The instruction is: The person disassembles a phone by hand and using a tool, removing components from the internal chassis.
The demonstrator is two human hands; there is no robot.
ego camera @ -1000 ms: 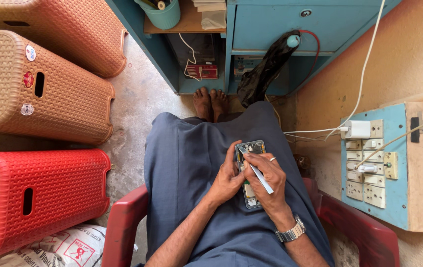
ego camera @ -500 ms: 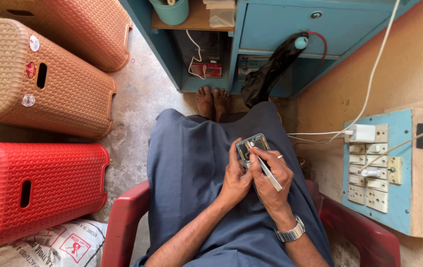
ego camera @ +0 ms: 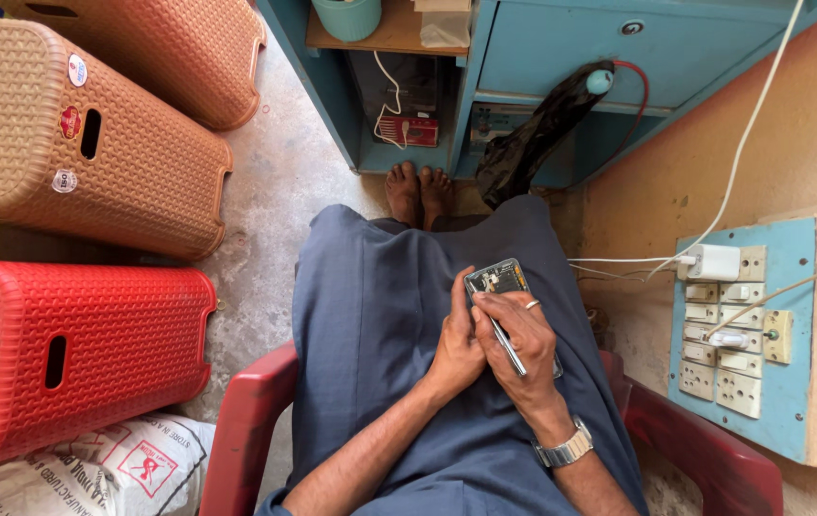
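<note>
While I am watching through the head camera, the person is sitting in a red plastic chair [ego camera: 246,420] in blue-grey clothing, and the opened mobile phone [ego camera: 497,279] is lying on the lap, back cover off and internal parts facing up. The left hand [ego camera: 458,344] is curling closed around the phone's left edge, thumb lying along its side, steadying it against the thigh. The right hand [ego camera: 521,334] is pinching a slim metal tool [ego camera: 507,346], probably a small screwdriver or tweezers, in a narrow pen-like grip, and its upper end is sitting over the lower part of the exposed board; whether it is touching a screw I cannot tell. A ring and a metal wristwatch [ego camera: 564,445] are showing on that arm.

I am judging the step in hand as work on the phone's interior, with a fastener or small part under the tool. The next move is calling for a steady left-hand hold and fine, vertical pressure from the right.

Around the lap, woven plastic stools [ego camera: 74,143] are lying on the floor [ego camera: 275,191] to the left, a blue cabinet [ego camera: 561,48] is standing beyond the bare feet [ego camera: 418,191], and a blue switchboard [ego camera: 743,334] with a white charger [ego camera: 712,262] is hanging on the wall to the right.
</note>
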